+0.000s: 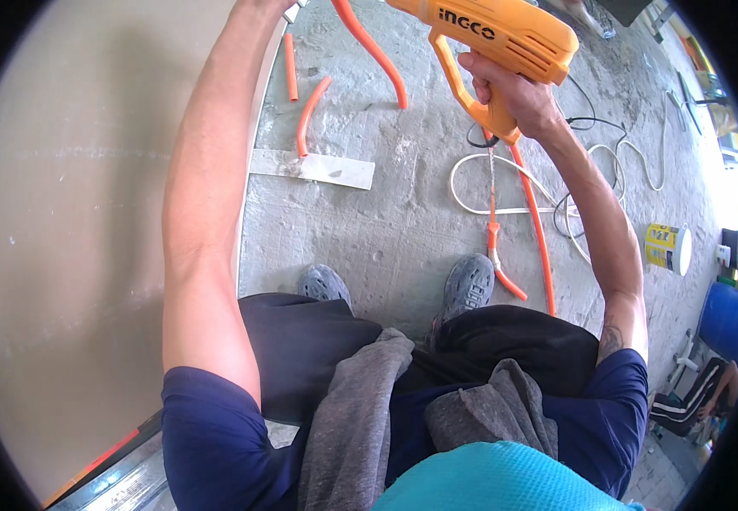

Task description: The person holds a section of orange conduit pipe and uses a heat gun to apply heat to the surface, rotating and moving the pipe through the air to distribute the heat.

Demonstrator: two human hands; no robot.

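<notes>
In my right hand (505, 94) is the handle of an orange heat-gun-like power tool (496, 38), held sideways at the top of the view, its nose reaching past the upper edge. My left hand (268, 7) is at the top edge beside a tall pale board (88, 196); its fingers are mostly out of sight. A curved orange tube (377, 60) runs out of the top edge next to the tool's nose. Shorter orange tube pieces (309, 111) lie on the concrete below it, near a white flat strip (335, 170).
Cables (471, 204) and long orange tubing (537, 230) lie right of my feet (462, 294). A white-and-yellow bucket (667, 249) and blue barrel (722, 319) stand at right. Another person (688, 400) in striped trousers is at lower right; someone's foot (599, 25) shows top right.
</notes>
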